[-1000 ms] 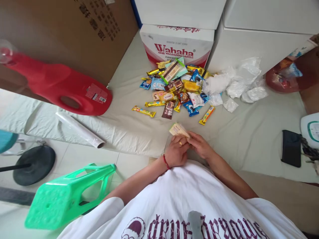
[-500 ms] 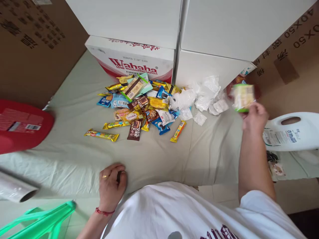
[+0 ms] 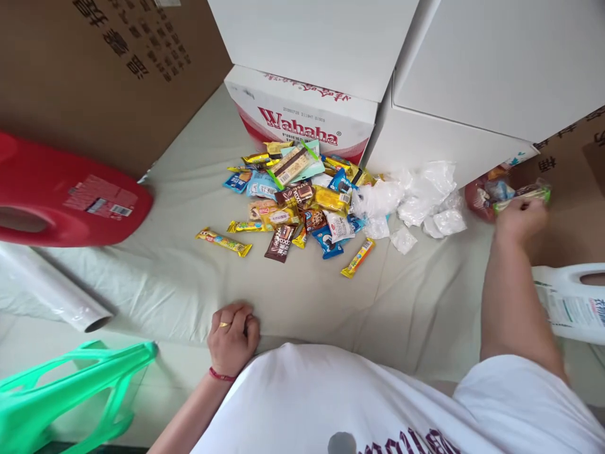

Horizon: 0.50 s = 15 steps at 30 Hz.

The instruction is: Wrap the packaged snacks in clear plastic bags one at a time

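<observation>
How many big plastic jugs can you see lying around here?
2. A red jug lies on its side at the far left of the sheet; a white jug lies at the right edge, partly cut off. Others may be out of view.

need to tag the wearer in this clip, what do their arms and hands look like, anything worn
Both arms are bare below short white T-shirt sleeves. The left hand has a gold ring on one finger and a thin red cord bracelet at the wrist. The right hand shows no jewellery. No gloves.
</observation>
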Tool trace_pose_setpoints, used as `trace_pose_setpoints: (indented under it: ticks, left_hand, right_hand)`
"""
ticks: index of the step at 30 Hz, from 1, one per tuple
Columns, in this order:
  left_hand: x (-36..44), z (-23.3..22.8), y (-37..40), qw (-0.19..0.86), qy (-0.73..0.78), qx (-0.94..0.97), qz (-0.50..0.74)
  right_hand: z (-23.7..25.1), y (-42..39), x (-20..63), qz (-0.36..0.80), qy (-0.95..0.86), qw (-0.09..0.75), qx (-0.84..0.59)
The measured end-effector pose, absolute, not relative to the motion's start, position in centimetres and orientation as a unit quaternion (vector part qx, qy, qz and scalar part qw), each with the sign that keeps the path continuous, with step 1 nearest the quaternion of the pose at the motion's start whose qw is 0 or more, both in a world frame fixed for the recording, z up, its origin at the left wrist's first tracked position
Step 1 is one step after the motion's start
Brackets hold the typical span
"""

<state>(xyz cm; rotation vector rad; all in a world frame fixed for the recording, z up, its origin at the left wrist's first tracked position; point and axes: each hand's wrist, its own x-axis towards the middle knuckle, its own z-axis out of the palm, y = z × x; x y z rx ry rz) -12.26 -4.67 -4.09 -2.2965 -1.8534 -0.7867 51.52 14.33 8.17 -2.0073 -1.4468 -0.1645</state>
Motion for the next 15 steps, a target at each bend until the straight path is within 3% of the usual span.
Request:
trace_pose_setpoints:
  ticks: [2,4,7,10,12,15]
  left_hand:
    - [-12.2,-4.2,-4.7,0.046,-0.604,-0.753,-0.258]
    - [-12.1,-4.2,-4.6,0.045,-0.598,-0.756,-0.261]
    - [-12.0,-4.2,-4.7,0.033,-0.596,-0.759,-0.261]
    - [-12.1,-4.1,-4.8,0.010,-0.601,-0.753,-0.266]
    - [-12.2,-3.7,-4.8,-0.031,-0.604,-0.745,-0.281]
    - [-12.0,-2.2,-4.3,-0.159,-0.611,-0.703,-0.326]
  right_hand:
    - [6.6,12.6,46.6,-0.070,-0.494,0.378,-0.780]
    - [5.0,10.9,41.3,0.022,-0.552,0.352,-0.756]
    - [3.4,9.4,35.3,0.058,-0.618,0.243,-0.745]
    - [2.5,9.1,33.4,0.052,-0.555,0.168,-0.813]
    - [2.1,9.0,33.4,0.108,-0.517,0.144,-0.837]
    - [2.2,7.7,32.9,0.225,-0.480,0.251,-0.810]
